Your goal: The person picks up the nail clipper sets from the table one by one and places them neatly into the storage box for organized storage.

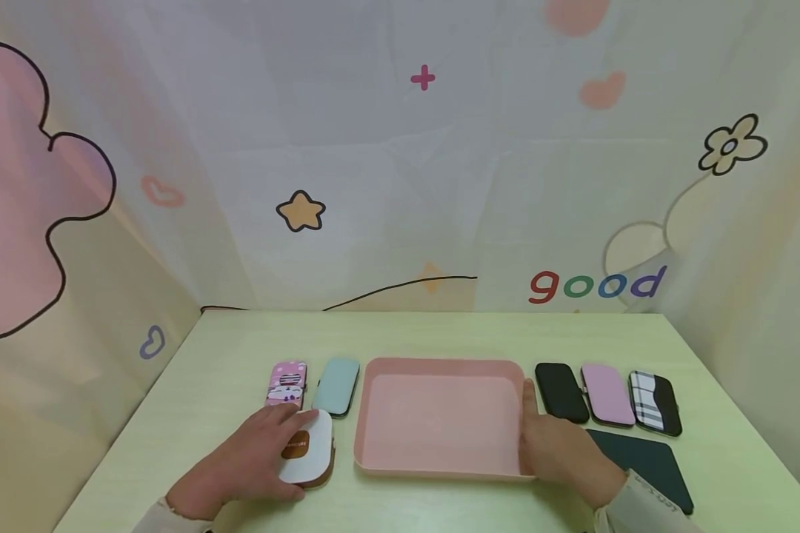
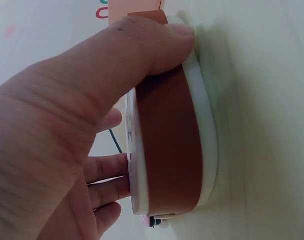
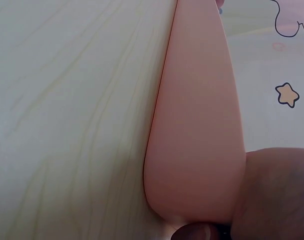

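Observation:
My left hand [image 1: 253, 453] grips a rounded white box with a brown label [image 1: 318, 448] on the table, left of the pink tray [image 1: 440, 363]. In the left wrist view, the thumb [image 2: 157, 45] presses the box's brown side band [image 2: 172, 145], and other fingers touch its white face. My right hand [image 1: 560, 448] holds the tray's right rim near the front corner, the index finger lying along the edge. The right wrist view shows the tray's outer wall [image 3: 197, 125] with part of the hand over the rim and a fingertip at the corner. The tray's inside is bare.
Behind the left hand lie a pink patterned case [image 1: 288, 381] and a mint case [image 1: 337, 386]. Right of the tray lie a black case [image 1: 561, 392], a lilac case [image 1: 608, 394] and a plaid-and-black case [image 1: 655, 402]. A dark flat panel [image 1: 647, 463] is partly behind the right forearm.

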Demonstrator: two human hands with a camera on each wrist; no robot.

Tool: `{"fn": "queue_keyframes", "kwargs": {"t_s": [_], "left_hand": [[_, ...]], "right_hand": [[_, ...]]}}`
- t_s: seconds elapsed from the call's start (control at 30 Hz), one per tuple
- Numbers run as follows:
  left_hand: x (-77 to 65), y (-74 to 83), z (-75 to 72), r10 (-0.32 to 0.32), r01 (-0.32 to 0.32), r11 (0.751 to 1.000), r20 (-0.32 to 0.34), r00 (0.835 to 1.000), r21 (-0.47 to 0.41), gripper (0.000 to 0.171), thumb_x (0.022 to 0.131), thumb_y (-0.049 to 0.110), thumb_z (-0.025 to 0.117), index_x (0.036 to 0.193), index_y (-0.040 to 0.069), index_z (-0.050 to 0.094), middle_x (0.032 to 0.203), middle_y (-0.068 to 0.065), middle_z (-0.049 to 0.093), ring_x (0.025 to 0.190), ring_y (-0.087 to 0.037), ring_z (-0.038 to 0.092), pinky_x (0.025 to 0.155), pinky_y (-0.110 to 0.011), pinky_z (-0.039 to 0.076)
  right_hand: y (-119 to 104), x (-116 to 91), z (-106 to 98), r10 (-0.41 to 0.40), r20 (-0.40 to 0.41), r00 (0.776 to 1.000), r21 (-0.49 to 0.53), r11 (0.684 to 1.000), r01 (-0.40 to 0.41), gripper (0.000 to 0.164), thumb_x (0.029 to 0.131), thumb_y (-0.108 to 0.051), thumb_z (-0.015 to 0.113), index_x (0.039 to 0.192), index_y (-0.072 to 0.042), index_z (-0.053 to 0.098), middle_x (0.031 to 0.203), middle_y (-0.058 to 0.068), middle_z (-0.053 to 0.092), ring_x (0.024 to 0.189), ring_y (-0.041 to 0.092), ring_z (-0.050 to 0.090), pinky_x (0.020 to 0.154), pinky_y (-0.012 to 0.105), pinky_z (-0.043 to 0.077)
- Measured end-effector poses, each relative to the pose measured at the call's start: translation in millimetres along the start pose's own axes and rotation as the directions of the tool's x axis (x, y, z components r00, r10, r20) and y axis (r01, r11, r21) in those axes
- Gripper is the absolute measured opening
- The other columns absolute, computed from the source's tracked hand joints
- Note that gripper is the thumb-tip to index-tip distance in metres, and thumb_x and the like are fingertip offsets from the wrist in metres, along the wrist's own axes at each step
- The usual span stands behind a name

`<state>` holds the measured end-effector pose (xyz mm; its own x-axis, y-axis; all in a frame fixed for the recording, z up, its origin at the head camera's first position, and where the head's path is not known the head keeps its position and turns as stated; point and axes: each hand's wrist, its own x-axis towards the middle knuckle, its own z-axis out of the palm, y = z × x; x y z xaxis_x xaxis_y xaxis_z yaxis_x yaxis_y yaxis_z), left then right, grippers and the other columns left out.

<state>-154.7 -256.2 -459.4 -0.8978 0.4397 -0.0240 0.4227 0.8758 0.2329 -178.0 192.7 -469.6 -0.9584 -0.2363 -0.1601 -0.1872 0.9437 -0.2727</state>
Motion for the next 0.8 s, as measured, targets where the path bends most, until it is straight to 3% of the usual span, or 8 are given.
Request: {"fn": "queue_keyframes", "kwargs": {"t_s": [0.4, 0.67, 0.8], "left_hand": [[-0.8, -0.6, 2.7, -0.003, 0.004, 0.999, -0.031, 1.0, 0.035, 0.104, 0.059, 0.058, 0.088, 0.146, 0.017, 0.048, 0.135, -0.008, 0.053, 0.125, -0.029, 0.048, 0.109, -0.052, 0.039], [0.0, 1.9, 1.9, -0.079, 0.078, 0.996, 0.031, 0.996, 0.049, 0.109, 0.054, 0.069, 0.083, 0.147, 0.025, 0.047, 0.133, -0.004, 0.052, 0.122, -0.025, 0.046, 0.108, -0.053, 0.038], [-0.1, 3.6, -0.4, -0.057, 0.056, 0.997, 0.021, 0.998, 0.062, 0.108, 0.055, 0.068, 0.083, 0.147, 0.024, 0.047, 0.133, -0.005, 0.052, 0.123, -0.027, 0.046, 0.107, -0.053, 0.038]], "right_hand": [[-2.5, -1.7, -0.5, -0.009, 0.0, 1.0, -0.003, 1.0, 0.009, 0.079, 0.099, -0.016, 0.046, 0.155, 0.011, -0.002, 0.056, -0.001, 0.049, 0.043, 0.014, 0.042, 0.041, 0.031, 0.028], [-3.7, -1.1, -2.9, 0.022, 0.043, 0.999, 0.017, 1.0, -0.022, 0.08, 0.1, -0.018, 0.045, 0.156, 0.008, -0.005, 0.057, 0.001, 0.05, 0.044, 0.015, 0.042, 0.042, 0.031, 0.029], [-3.8, -0.7, -3.5, 0.041, 0.061, 0.997, 0.028, 0.999, -0.043, 0.081, 0.099, -0.018, 0.046, 0.157, 0.006, -0.006, 0.057, 0.001, 0.051, 0.043, 0.014, 0.04, 0.042, 0.03, 0.026]]}}
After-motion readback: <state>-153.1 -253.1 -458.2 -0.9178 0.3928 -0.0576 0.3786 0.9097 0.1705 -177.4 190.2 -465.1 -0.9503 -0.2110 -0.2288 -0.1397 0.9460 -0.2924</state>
